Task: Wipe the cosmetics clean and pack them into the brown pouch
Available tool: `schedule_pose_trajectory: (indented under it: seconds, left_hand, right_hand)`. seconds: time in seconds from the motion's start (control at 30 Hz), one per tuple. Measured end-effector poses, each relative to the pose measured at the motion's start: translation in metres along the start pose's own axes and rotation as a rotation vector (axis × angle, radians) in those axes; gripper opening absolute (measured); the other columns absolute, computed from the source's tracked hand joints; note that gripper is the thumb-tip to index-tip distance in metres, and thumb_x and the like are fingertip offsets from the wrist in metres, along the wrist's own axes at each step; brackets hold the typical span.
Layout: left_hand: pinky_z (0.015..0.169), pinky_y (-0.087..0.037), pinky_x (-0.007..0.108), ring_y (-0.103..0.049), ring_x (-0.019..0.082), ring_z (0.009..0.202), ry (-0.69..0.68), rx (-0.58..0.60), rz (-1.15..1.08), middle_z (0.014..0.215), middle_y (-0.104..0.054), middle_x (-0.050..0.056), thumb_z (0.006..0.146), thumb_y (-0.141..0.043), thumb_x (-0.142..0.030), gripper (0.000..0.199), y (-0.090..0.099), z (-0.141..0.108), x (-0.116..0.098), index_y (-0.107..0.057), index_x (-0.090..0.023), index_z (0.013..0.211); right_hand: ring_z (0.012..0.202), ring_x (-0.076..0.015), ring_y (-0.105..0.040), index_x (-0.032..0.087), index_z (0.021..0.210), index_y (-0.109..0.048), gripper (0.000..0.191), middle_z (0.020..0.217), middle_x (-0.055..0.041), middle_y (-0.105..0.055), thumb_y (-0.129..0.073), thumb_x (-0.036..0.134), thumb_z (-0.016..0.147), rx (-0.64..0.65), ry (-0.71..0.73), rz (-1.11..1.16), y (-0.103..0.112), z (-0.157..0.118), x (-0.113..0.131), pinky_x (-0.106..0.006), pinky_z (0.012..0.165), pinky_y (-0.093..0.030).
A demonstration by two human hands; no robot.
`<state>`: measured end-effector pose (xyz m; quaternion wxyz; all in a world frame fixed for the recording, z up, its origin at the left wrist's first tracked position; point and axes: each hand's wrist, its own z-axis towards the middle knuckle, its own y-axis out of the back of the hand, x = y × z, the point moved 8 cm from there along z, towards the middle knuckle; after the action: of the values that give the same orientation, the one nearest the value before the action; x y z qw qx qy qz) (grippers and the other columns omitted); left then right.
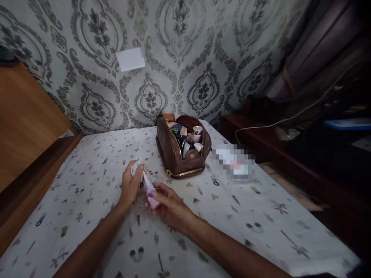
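Observation:
My right hand [171, 206] is closed around the lower end of a pink and white squeeze tube [147, 184], which tilts up toward the left. My left hand [129, 183] grips a crumpled white cloth or tissue [136, 168] at the tube's upper end; its thumb lies beside the tube. Whether the cloth wraps the tube's tip is hidden by the fingers. Beyond my hands, a brown toiletry bag [181, 164] stands unzipped, filled with several bottles, jars and tubes. A white-topped jar [197, 130] shows at its right side.
A bed or table with a patterned white sheet [116, 231] lies under everything. Right of the bag is a blurred-out packet [234, 162]. A wooden board [29, 119] borders the left side, a patterned wall [150, 88] the back. A pale cable [269, 125] runs over dark furniture at right.

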<state>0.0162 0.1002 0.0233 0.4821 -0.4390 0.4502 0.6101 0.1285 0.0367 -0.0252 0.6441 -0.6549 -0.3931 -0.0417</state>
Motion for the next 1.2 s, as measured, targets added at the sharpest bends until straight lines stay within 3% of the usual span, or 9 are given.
schedule_pose_trajectory:
  seconds: [0.13,0.43,0.57,0.67,0.8,0.9,1.0,1.1,1.2]
  left_hand:
    - [0.042,-0.036,0.016,-0.042,0.007,0.048,0.099,-0.023,-0.151,0.062,-0.047,-0.007,0.081,-0.064,-0.055,0.036,-0.002,-0.002,0.011,-0.058,-0.02,0.09]
    - [0.061,-0.05,0.024,-0.063,0.016,0.069,0.409,0.088,-0.433,0.076,-0.069,0.006,0.072,-0.071,-0.06,0.053,-0.035,-0.022,0.03,-0.07,-0.011,0.092]
    - [0.058,-0.05,0.022,-0.062,0.013,0.066,0.455,0.111,-0.491,0.074,-0.068,0.003,0.069,-0.078,-0.054,0.048,-0.04,-0.031,0.038,-0.07,-0.012,0.091]
    - [0.044,-0.046,0.021,-0.055,0.011,0.054,0.473,0.136,-0.479,0.064,-0.062,-0.001,0.065,-0.08,-0.053,0.047,-0.043,-0.035,0.043,-0.069,-0.013,0.086]
    - [0.032,-0.039,0.02,-0.046,0.01,0.043,0.501,0.117,-0.497,0.054,-0.052,-0.005,0.054,-0.086,-0.053,0.051,-0.045,-0.035,0.041,-0.067,-0.015,0.081]
    - [0.033,-0.04,0.021,-0.053,0.013,0.047,0.518,0.048,-0.491,0.062,-0.061,-0.002,0.049,-0.089,-0.05,0.054,-0.038,-0.032,0.045,-0.068,-0.017,0.087]
    - [0.038,-0.046,0.027,-0.066,0.024,0.063,0.522,0.028,-0.413,0.078,-0.071,0.005,0.049,-0.086,-0.052,0.054,-0.03,-0.027,0.057,-0.071,-0.022,0.09]
    - [0.048,-0.054,0.034,-0.069,0.032,0.078,0.515,0.036,-0.358,0.081,-0.073,0.007,0.047,-0.086,-0.054,0.048,-0.026,-0.024,0.07,-0.073,-0.028,0.085]
    - [0.058,-0.059,0.036,-0.069,0.034,0.087,0.516,0.034,-0.342,0.083,-0.074,0.007,0.042,-0.089,-0.048,0.049,-0.026,-0.029,0.077,-0.074,-0.03,0.085]
  right_hand:
    - [0.077,-0.0184,-0.07,0.015,0.101,-0.062,0.052,0.089,-0.0042,-0.069,-0.092,0.039,0.065,0.019,0.054,-0.001,0.002,0.002,0.006,-0.02,0.056,-0.054]
    - [0.082,-0.016,-0.067,0.019,0.113,-0.066,0.055,0.102,-0.0042,-0.068,-0.091,0.037,0.066,-0.026,0.176,0.013,0.005,0.004,0.017,-0.026,0.07,-0.057]
    - [0.072,-0.0151,-0.065,0.019,0.114,-0.063,0.06,0.091,-0.0027,-0.066,-0.088,0.048,0.068,-0.055,0.216,-0.043,0.009,0.004,0.021,-0.023,0.058,-0.054]
    - [0.064,-0.0142,-0.063,0.019,0.112,-0.061,0.06,0.083,-0.0012,-0.063,-0.081,0.058,0.071,-0.078,0.273,-0.12,0.014,0.006,0.026,-0.02,0.048,-0.048]
    - [0.066,-0.0161,-0.063,0.02,0.11,-0.056,0.058,0.084,-0.0013,-0.061,-0.073,0.065,0.076,-0.064,0.345,-0.276,0.015,0.008,0.03,-0.021,0.047,-0.048]
    - [0.067,-0.0157,-0.061,0.021,0.109,-0.055,0.061,0.087,-0.0018,-0.06,-0.078,0.063,0.071,-0.022,0.362,-0.393,0.014,0.007,0.028,-0.024,0.052,-0.051]
    - [0.061,-0.0124,-0.055,0.021,0.11,-0.054,0.066,0.087,-0.0005,-0.058,-0.081,0.062,0.066,-0.007,0.306,-0.462,0.014,0.003,0.031,-0.025,0.056,-0.051]
    - [0.066,-0.0142,-0.055,0.02,0.106,-0.056,0.057,0.085,-0.0002,-0.058,-0.08,0.055,0.07,-0.01,0.285,-0.512,0.005,-0.01,0.06,-0.026,0.059,-0.052]
    - [0.08,-0.0178,-0.058,0.018,0.1,-0.062,0.034,0.09,-0.0027,-0.062,-0.075,0.04,0.077,-0.112,0.522,-0.742,-0.015,-0.03,0.139,-0.025,0.066,-0.048]
